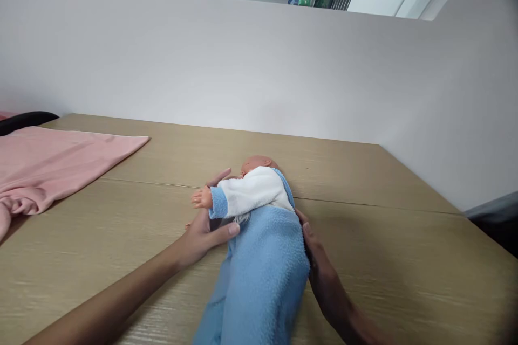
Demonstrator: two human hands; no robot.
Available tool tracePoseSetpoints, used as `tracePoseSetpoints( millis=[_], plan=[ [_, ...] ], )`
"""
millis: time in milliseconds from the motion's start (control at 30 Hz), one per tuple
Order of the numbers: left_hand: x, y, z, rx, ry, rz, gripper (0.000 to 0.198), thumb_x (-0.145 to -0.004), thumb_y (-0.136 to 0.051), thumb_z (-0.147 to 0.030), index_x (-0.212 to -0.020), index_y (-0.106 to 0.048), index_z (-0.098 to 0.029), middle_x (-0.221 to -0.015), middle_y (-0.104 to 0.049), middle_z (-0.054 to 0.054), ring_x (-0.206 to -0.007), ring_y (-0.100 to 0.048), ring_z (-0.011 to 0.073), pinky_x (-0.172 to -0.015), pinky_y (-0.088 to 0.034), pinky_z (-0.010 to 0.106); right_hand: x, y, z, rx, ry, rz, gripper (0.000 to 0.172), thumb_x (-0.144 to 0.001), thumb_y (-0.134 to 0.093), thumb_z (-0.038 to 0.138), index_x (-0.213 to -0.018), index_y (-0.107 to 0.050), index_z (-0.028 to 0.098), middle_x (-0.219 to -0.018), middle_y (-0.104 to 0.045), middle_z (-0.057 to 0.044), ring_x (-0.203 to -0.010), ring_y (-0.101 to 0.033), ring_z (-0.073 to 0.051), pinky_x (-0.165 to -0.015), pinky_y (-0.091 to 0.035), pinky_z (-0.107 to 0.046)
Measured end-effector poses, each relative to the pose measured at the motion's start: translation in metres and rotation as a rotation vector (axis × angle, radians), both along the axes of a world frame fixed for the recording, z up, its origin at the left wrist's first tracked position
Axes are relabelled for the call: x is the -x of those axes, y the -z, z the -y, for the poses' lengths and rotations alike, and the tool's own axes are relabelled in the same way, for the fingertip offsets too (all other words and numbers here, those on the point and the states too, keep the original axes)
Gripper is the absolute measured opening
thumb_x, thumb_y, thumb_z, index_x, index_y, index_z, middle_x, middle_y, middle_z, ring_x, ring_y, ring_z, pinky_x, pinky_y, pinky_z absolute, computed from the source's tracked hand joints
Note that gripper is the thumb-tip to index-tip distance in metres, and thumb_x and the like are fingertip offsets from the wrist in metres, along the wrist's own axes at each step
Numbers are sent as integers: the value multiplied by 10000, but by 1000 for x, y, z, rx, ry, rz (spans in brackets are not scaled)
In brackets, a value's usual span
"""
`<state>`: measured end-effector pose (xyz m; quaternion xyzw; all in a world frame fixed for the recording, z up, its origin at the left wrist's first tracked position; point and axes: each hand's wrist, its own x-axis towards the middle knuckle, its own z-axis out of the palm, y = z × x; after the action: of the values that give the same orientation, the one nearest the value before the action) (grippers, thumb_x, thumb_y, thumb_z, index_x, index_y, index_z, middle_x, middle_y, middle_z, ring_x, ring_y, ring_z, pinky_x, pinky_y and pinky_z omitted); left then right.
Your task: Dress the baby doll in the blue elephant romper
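A: Principal item?
B: One doll, clothed in white and blue, on its side on the bench; head toward the far edge, lower end out of view.
A: Left hand?
B: Spread wide, thumb at the doll's waist, fingers partly hidden behind its sleeve. Apparently placed to stop a roll frontward.
A: Right hand?
B: Laid against the doll's back. Fingers partly hidden; cannot tell how far they open. Probably a counter-brace, a side-lying doll being poorly balanced.
A: Other stock?
B: One pink cloth, bench's left side, well apart from the doll, leaving both hands working room.
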<state>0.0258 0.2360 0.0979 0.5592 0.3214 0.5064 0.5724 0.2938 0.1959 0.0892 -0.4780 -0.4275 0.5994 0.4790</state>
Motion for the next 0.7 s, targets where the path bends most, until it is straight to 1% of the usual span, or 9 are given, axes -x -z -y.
tracePoseSetpoints(
  millis=[100,200,300,367,433,500,567,633,700],
  plan=[
    [-5,-4,4,8,69,-30,1109,-900,-853,-504,-1741,-145,-359,-1756,-381,132,-1656,-284,406,-1372,-216,592,-9,4,0,-10,3,6,706,-1028,-496,754,-1627,-488,380,-1720,-487,-1,-1655,-321,-276,-1391,-155,-509],
    [-7,-4,2,0,113,-23,1075,-891,-873,-466,-1719,-194,-376,-1755,-358,153,-1650,-300,406,-1351,-258,600,-17,4,-1,6,22,27,713,-1013,-507,775,-1590,-544,357,-1682,-539,-18,-1640,-356,-282,-1391,-149,-518],
    [-5,-6,-1,-66,46,-40,990,-854,-917,-358,-1647,-326,-392,-1716,-400,148,-1635,-333,388,-1338,-287,581,-20,-3,-2,53,47,12,746,-960,-549,825,-1521,-619,338,-1552,-668,-52,-1567,-473,-319,-1351,-276,-545],
    [-3,-10,-4,-125,-26,-73,917,-816,-940,-263,-1568,-429,-383,-1694,-426,126,-1613,-366,365,-1340,-280,559,-22,-9,-5,68,44,-16,771,-912,-570,865,-1446,-686,322,-1434,-747,-76,-1484,-564,-353,-1275,-403,-553],
    [0,-13,-9,-136,-69,-133,814,-789,-944,-212,-1478,-535,-351,-1648,-480,112,-1566,-420,353,-1339,-275,546,-27,-16,-10,90,29,-54,779,-877,-561,902,-1335,-758,304,-1325,-798,-94,-1396,-638,-375,-1180,-501,-544],
    [6,-14,-16,-103,-98,-226,675,-785,-938,-229,-1384,-637,-315,-1539,-580,109,-1495,-483,355,-1330,-276,543,-37,-20,-16,139,-6,-86,780,-874,-524,916,-1236,-802,283,-1248,-823,-110,-1330,-684,-382,-1110,-548,-528],
    [12,-13,-24,-78,-159,-325,500,-803,-922,-290,-1262,-726,-278,-1375,-677,107,-1391,-551,357,-1295,-324,522,-50,-22,-22,194,-52,-109,795,-894,-474,913,-1192,-817,260,-1197,-834,-124,-1281,-714,-384,-1064,-569,-521],
    [19,-13,-31,-77,-243,-403,358,-805,-917,-339,-1123,-782,-244,-1218,-732,108,-1263,-611,347,-1198,-433,449,-63,-22,-27,240,-102,-129,816,-917,-432,899,-1186,-817,232,-1153,-838,-139,-1233,-738,-388,-1023,-584,-526],
    [24,-13,-36,-42,-291,-451,305,-778,-934,-346,-1024,-803,-222,-1124,-754,117,-1123,-656,329,-998,-541,353,-73,-22,-31,266,-153,-140,854,-929,-387,900,-1158,-825,202,-1090,-840,-154,-1142,-772,-387,-958,-612,-526]
  ],
)
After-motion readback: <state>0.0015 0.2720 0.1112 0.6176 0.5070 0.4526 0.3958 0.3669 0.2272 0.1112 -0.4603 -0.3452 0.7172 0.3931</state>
